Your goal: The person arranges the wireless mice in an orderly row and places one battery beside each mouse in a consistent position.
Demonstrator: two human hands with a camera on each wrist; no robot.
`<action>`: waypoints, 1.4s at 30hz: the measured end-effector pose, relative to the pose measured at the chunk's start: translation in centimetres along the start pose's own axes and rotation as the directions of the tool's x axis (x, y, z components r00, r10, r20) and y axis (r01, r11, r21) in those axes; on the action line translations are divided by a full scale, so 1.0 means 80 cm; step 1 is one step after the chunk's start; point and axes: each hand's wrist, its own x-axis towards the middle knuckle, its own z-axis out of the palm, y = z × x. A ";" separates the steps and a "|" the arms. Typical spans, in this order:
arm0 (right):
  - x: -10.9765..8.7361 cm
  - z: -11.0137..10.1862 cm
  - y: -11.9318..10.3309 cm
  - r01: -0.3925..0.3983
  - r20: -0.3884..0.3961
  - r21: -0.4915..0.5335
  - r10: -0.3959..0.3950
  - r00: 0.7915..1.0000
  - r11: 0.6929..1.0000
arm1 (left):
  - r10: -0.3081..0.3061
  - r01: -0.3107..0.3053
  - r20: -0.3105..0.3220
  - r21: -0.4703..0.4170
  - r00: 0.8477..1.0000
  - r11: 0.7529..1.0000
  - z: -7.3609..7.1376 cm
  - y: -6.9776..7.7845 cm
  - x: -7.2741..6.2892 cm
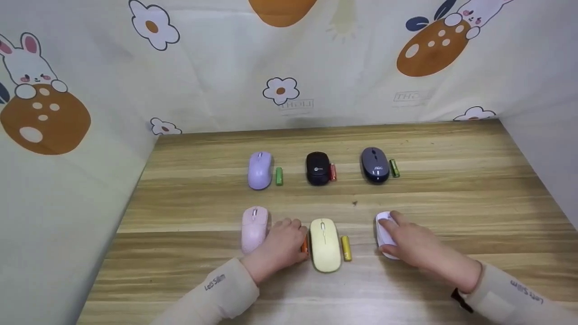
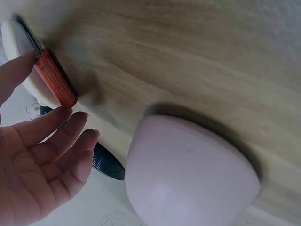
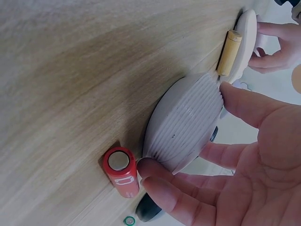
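Note:
In the head view my left hand [image 1: 281, 246] is between the pink mouse [image 1: 254, 228] and the pale yellow mouse [image 1: 326, 248]. Its thumb and index finger pinch an orange-red battery [image 2: 55, 79] by the two ends, as the left wrist view shows; the other fingers are loosely bent. My right hand [image 1: 413, 241] grips a white mouse [image 3: 186, 120] on the table, thumb at one end and fingertips at the other. Close by these fingertips is a red battery [image 3: 122, 172], which the hand hides in the head view.
A yellow battery [image 1: 346, 248] lies right of the pale yellow mouse. Behind, in a row, are a purple mouse [image 1: 259, 171] with a green battery [image 1: 279, 176], a black mouse [image 1: 318, 169] with a red one, and a dark grey mouse [image 1: 375, 165] with a dark green battery [image 1: 394, 168].

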 end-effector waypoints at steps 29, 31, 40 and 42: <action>0.000 -0.001 -0.002 0.004 0.004 0.002 -0.004 1.000 1.000 | -0.067 0.065 0.045 0.041 0.997 0.997 -0.009 -0.027 -0.011; -0.001 -0.002 -0.002 0.003 0.002 -0.002 -0.003 1.000 1.000 | -0.071 0.069 0.037 0.055 0.997 0.996 -0.009 -0.029 -0.011; -0.001 0.000 0.000 0.019 -0.036 -0.011 -0.020 0.999 1.000 | -0.071 0.073 -0.018 0.149 0.997 0.986 -0.008 -0.034 -0.014; -0.001 0.000 0.000 0.024 -0.047 -0.011 -0.024 0.999 1.000 | -0.068 0.072 -0.026 0.158 0.997 0.985 -0.008 -0.034 -0.014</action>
